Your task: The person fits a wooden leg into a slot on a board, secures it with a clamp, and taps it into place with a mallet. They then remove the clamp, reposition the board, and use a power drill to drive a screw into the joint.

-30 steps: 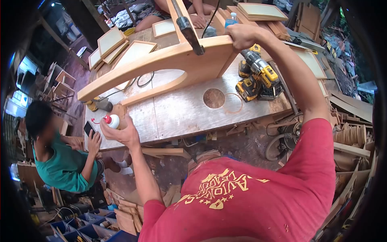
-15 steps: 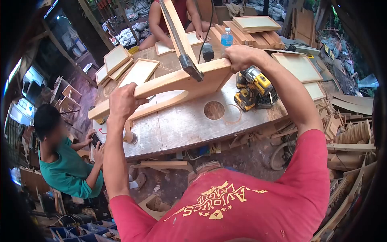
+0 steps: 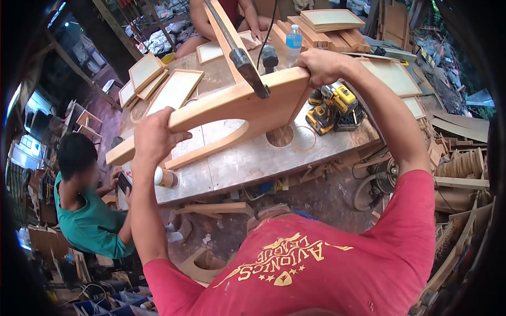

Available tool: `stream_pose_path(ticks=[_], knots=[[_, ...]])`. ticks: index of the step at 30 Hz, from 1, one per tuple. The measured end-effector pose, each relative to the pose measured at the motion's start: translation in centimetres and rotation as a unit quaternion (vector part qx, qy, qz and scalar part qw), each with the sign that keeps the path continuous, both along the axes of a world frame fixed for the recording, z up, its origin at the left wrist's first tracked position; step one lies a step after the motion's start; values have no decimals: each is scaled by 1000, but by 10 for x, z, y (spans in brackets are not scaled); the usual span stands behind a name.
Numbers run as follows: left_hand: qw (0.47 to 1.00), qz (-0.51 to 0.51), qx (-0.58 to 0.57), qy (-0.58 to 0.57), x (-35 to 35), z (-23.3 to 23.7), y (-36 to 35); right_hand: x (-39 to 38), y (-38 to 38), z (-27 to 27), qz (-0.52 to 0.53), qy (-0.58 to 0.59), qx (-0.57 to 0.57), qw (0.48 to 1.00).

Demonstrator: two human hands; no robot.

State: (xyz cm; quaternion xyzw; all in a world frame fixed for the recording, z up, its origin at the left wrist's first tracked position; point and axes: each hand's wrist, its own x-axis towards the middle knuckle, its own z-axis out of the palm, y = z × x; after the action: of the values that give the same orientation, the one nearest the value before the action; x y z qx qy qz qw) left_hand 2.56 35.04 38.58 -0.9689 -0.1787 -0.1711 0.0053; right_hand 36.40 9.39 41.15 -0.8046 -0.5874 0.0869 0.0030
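Observation:
A wooden panel with a large curved cutout (image 3: 276,105) is held tilted above the metal-topped part of the workbench (image 3: 226,171). My left hand (image 3: 156,136) is wrapped round its upper edge strip near the left end, thumb over the near side. At the far right corner, my right hand (image 3: 326,67) grips the same panel, fingers curled over the edge. A bar clamp (image 3: 247,68) sits across the panel's top edge, alongside a wooden strip (image 3: 224,37) running away from me. Just right of the panel stand yellow-and-black cordless drills (image 3: 337,108).
Light framed panels (image 3: 174,92) lie at the back left, more (image 3: 390,76) at the right. A water bottle (image 3: 293,42) stands behind my right hand, a white-and-brown container (image 3: 166,177) near the bench's front. A person in green (image 3: 92,210) is at left; another person's arm (image 3: 250,18) shows across the bench.
The view has shifted slightly. The panel, still in both hands, has tilted a little, its left end moving left and its right end rising in view.

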Motion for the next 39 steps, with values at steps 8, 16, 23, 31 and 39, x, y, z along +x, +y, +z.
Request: stream_pose_path(ticks=[8, 16, 23, 31, 39], knots=[[987, -108, 83, -87, 81, -28, -71, -8, -1, -5, -18, -11, 26, 999], [938, -252, 23, -235, 76, -28, -64, -5, -7, -10, 45, 3, 107, 993], [821, -114, -531, -176, 112, 11, -32, -10, -5, -5, -2, -16, 48, 999], [909, -82, -408, -21, 202, -3, -9, -10, 1, -11, -17, -47, 44, 998], [920, 9, -392, -6, 199, 8, -27, -6, -85, -4, -16, -24, 365, 931]])
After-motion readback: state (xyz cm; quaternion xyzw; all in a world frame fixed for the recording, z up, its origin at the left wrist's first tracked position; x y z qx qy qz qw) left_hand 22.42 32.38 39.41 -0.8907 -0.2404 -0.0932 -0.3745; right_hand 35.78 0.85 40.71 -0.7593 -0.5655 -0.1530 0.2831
